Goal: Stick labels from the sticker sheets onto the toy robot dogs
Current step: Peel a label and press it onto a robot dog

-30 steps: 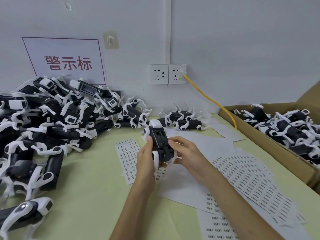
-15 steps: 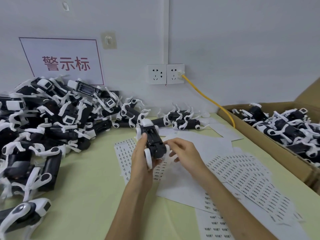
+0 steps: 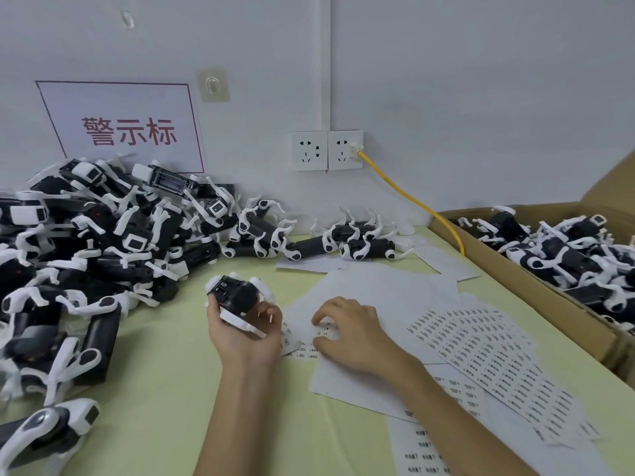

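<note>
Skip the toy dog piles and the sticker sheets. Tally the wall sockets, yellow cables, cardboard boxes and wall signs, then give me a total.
Wall sockets: 2
Yellow cable: 1
Cardboard box: 1
Wall sign: 1
Total: 5

held dog (image 3: 237,297) — blurred, lower side hidden in left hand (image 3: 245,334) | right hand (image 3: 347,333) covers sheet (image 3: 292,341); pinch on a label not discernible | label print too small to read | dog pile (image 3: 86,235) cut by left edge — box (image 3: 536,295) by right
</note>
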Motion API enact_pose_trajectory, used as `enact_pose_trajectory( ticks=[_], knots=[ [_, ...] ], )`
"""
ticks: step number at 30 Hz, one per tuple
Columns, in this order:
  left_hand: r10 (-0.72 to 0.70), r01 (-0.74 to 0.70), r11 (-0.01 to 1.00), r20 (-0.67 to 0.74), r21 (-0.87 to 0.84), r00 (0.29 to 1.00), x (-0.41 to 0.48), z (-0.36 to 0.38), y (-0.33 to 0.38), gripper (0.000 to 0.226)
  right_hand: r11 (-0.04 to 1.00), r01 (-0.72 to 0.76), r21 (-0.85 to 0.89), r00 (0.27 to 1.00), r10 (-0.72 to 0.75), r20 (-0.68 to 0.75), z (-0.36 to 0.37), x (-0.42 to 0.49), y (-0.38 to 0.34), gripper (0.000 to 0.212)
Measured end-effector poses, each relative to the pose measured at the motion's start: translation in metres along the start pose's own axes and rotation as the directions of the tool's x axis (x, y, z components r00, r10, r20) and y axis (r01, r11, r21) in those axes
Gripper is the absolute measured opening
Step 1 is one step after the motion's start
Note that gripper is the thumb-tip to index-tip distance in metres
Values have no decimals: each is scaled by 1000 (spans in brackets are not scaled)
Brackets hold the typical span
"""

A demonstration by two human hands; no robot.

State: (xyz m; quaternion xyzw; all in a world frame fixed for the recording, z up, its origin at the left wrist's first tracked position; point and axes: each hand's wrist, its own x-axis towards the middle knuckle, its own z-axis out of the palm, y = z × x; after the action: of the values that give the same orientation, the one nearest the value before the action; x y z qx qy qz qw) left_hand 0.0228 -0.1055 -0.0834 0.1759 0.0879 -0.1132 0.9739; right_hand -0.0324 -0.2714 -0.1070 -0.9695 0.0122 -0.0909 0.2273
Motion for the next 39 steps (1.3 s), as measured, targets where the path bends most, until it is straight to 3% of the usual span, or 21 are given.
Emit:
enact_pose_trajectory(
  ticks=[4,9,15,18,20,23,26,27,29,34,39],
  knots=[
    [-14,13,998,-23,-54,1000,3,-3,1,42,987,131,87,991,-132,1,2,-3,-10,43],
    [-5,6,997,6,-73,1000,4,-5,2,52,965,232,125,969,-240,55,10,-6,-17,26],
    [-41,48,995,78,-87,996,-1,0,2,52,957,244,156,969,-236,-72,6,-4,-16,22],
    [-39,53,995,152,-88,988,-5,2,4,41,961,240,138,965,-221,-138,7,-3,-15,20],
    [-35,52,996,219,-72,975,-8,6,5,35,953,209,221,964,-162,-211,6,-3,-14,20],
    [-16,7,1000,302,30,953,-13,9,4,36,934,176,311,913,-37,-406,2,0,-12,13],
    [-43,-11,984,298,177,954,-16,12,1,64,919,162,361,838,65,-542,-6,5,-4,14],
    [-55,-9,974,276,225,959,-16,13,-1,67,914,157,373,823,88,-561,-9,5,-2,19],
    [-87,12,964,275,266,957,-17,14,-6,52,916,167,364,801,89,-592,-12,4,1,26],
    [-133,16,911,259,413,957,-22,17,-19,36,934,195,298,794,27,-607,-10,5,0,15],
    [-105,-56,849,272,526,956,-22,19,-19,36,931,151,333,782,94,-616,-13,4,1,7]
  ],
)
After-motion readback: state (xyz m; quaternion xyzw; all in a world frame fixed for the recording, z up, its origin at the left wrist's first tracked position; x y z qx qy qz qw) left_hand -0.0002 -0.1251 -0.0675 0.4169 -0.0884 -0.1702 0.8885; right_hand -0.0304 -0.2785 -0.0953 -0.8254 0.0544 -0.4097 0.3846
